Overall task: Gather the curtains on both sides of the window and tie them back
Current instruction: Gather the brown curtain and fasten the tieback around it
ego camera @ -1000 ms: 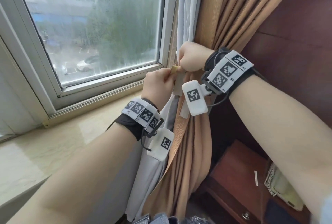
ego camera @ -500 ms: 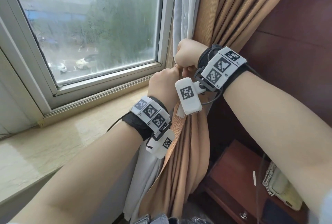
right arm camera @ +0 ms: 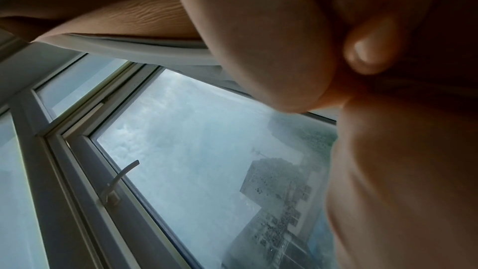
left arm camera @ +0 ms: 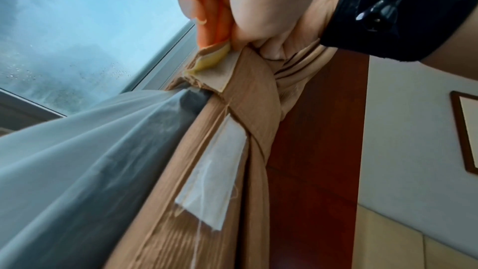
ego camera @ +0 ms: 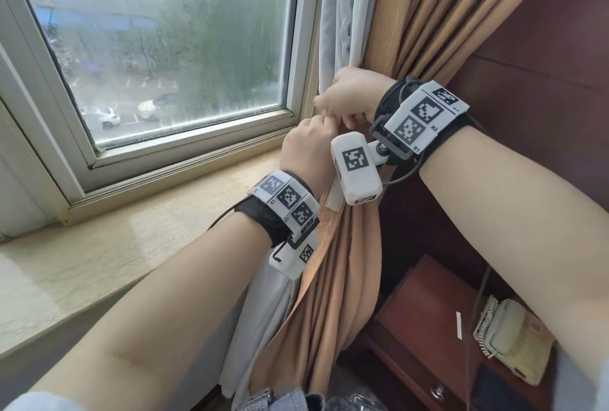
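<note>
The tan curtain [ego camera: 346, 262] hangs gathered at the window's right edge, with a white sheer curtain [ego camera: 342, 15] beside it. A tan tie-back band [left arm camera: 256, 97] wraps the bundle, and a white label [left arm camera: 214, 181] hangs below it. My left hand [ego camera: 309, 150] and right hand [ego camera: 354, 97] meet in front of the bundle, fingers curled. In the left wrist view, fingertips [left arm camera: 196, 5] pinch the band's frayed, yellow-lined end [left arm camera: 212, 52]. The head view hides the band behind both hands.
The window [ego camera: 164, 48] with its white frame fills the left, above a marble sill [ego camera: 115, 246]. A dark wood wall panel [ego camera: 527, 81] stands right of the curtain. Below it is a wooden cabinet [ego camera: 428, 328] holding a telephone [ego camera: 507, 335].
My left hand has risen and closed in on the right hand. The tan band end that showed between them a second ago is now covered in the head view.
</note>
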`<state>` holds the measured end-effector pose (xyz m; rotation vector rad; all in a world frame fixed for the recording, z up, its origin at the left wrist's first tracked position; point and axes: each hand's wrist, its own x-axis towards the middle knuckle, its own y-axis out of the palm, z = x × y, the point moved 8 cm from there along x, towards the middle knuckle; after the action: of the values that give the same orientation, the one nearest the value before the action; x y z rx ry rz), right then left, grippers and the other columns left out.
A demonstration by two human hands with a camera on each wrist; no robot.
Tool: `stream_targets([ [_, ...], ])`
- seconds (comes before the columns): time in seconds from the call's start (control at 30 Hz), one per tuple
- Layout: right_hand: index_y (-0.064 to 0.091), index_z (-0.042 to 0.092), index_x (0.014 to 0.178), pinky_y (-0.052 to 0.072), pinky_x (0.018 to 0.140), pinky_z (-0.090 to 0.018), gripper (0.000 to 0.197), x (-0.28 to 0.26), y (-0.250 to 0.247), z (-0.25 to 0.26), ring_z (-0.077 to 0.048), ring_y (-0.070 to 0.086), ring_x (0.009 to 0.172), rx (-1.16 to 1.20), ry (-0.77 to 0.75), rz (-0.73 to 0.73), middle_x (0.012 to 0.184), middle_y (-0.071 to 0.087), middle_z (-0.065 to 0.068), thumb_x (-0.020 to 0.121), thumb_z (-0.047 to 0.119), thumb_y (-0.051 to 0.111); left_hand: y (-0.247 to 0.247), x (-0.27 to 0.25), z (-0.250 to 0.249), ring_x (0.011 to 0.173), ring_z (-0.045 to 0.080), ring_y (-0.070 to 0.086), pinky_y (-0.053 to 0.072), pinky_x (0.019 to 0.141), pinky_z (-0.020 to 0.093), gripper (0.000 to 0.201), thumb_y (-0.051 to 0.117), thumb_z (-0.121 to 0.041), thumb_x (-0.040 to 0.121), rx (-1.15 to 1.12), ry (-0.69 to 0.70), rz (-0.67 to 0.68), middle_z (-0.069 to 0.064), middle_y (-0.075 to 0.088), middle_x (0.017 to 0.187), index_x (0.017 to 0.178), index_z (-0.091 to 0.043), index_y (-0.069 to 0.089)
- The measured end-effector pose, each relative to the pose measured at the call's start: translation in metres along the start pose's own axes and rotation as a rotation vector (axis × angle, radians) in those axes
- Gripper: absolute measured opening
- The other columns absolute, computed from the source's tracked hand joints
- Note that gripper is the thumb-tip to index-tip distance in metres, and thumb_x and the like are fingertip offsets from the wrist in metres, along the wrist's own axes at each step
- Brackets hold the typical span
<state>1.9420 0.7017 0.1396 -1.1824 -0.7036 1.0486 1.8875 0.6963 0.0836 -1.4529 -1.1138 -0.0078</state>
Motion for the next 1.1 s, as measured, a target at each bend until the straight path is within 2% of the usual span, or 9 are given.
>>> stream_targets([
  [0.17, 0.048, 0.007, 0.061, 0.031, 0.037, -0.018, 0.028, -0.001, 0.000, -0.002, -0.016, 0.040, 0.038, -0.055, 0.003, -0.010, 0.021, 0.037, 0.003, 0.088, 0.009, 0.054, -0.004, -0.006, -0.012, 0.093, 0.037, 0.059, 0.045, 0.074, 0.040, 0.022, 0.052, -0.007, 0.087, -0.042, 0.025, -0.061, 0.022, 0.062, 0.099, 0.105, 0.006, 0.056],
  [0.27, 0.049, 0.004, 0.058, 0.031, 0.031, -0.014, 0.034, 0.000, 0.003, -0.005, -0.014, 0.044, 0.029, -0.084, 0.027, 0.032, 0.020, 0.038, 0.002, 0.092, 0.002, 0.044, -0.005, -0.008, 0.000, 0.092, 0.030, 0.058, 0.043, 0.076, 0.034, 0.028, 0.049, -0.021, 0.095, -0.215, -0.034, -0.108, 0.016, 0.064, 0.098, 0.108, 0.001, 0.059],
  [0.43, 0.048, 0.005, 0.061, 0.027, 0.030, -0.008, 0.032, 0.000, 0.004, -0.009, -0.011, 0.040, 0.020, -0.085, 0.028, 0.010, 0.021, 0.039, 0.003, 0.092, 0.009, 0.053, 0.020, -0.029, 0.072, 0.067, 0.023, 0.059, 0.048, 0.064, 0.034, 0.039, 0.044, -0.040, 0.096, -0.879, -0.636, -0.120, 0.004, 0.062, 0.070, 0.076, -0.009, 0.059],
  [0.5, 0.044, 0.005, 0.056, 0.021, 0.026, -0.004, 0.037, 0.003, 0.007, -0.010, -0.008, 0.035, 0.015, -0.064, 0.050, 0.037, 0.020, 0.038, 0.001, 0.093, 0.008, 0.052, 0.044, -0.044, 0.079, 0.058, 0.018, 0.054, 0.045, 0.054, 0.026, 0.041, 0.043, -0.040, 0.095, -1.031, -0.895, 0.070, 0.004, 0.057, 0.065, 0.071, -0.009, 0.054],
  [0.6, 0.040, 0.004, 0.055, 0.017, 0.024, -0.004, 0.040, 0.005, 0.011, -0.011, -0.009, 0.032, 0.012, 0.016, 0.072, 0.096, 0.019, 0.037, -0.001, 0.095, 0.007, 0.046, 0.069, -0.057, 0.058, 0.056, 0.011, 0.049, 0.043, 0.053, 0.017, 0.046, 0.044, -0.047, 0.095, -1.339, -1.054, 0.379, 0.003, 0.054, 0.066, 0.075, -0.006, 0.055],
  [0.77, 0.042, 0.012, 0.061, 0.022, 0.023, -0.006, 0.031, -0.002, 0.004, -0.013, -0.003, 0.038, 0.016, 0.041, -0.003, 0.016, 0.020, 0.039, 0.008, 0.089, 0.009, 0.054, 0.083, -0.054, 0.040, 0.034, 0.005, 0.047, 0.037, 0.032, 0.013, 0.036, 0.051, -0.036, 0.093, -1.818, -1.172, 0.530, 0.000, 0.055, 0.050, 0.072, -0.008, 0.059],
  [0.83, 0.043, 0.017, 0.063, 0.024, 0.024, -0.007, 0.028, -0.005, 0.000, -0.012, 0.001, 0.040, 0.019, 0.019, -0.050, -0.029, 0.022, 0.039, 0.017, 0.085, 0.011, 0.059, 0.084, -0.053, 0.040, 0.034, 0.005, 0.049, 0.036, 0.030, 0.015, 0.025, 0.053, -0.027, 0.093, -1.874, -1.172, 0.500, 0.000, 0.056, 0.051, 0.077, -0.009, 0.057],
  [1.0, 0.045, 0.010, 0.059, 0.032, 0.031, -0.014, 0.032, 0.001, 0.007, -0.013, -0.004, 0.037, 0.016, 0.001, -0.011, -0.017, 0.019, 0.038, 0.005, 0.090, 0.008, 0.051, 0.075, -0.055, 0.027, 0.030, 0.005, 0.045, 0.035, 0.028, 0.014, 0.021, 0.055, -0.026, 0.092, -1.943, -1.125, 0.447, 0.000, 0.055, 0.049, 0.079, -0.010, 0.056],
  [1.1, 0.047, 0.009, 0.058, 0.041, 0.038, -0.018, 0.029, 0.002, 0.007, -0.010, -0.013, 0.051, 0.034, -0.006, -0.053, -0.065, 0.020, 0.039, 0.006, 0.087, 0.004, 0.048, 0.064, -0.057, 0.038, 0.026, 0.004, 0.040, 0.031, 0.025, 0.015, 0.023, 0.053, -0.021, 0.094, -1.887, -1.163, 0.307, -0.003, 0.048, 0.040, 0.074, -0.011, 0.054],
])
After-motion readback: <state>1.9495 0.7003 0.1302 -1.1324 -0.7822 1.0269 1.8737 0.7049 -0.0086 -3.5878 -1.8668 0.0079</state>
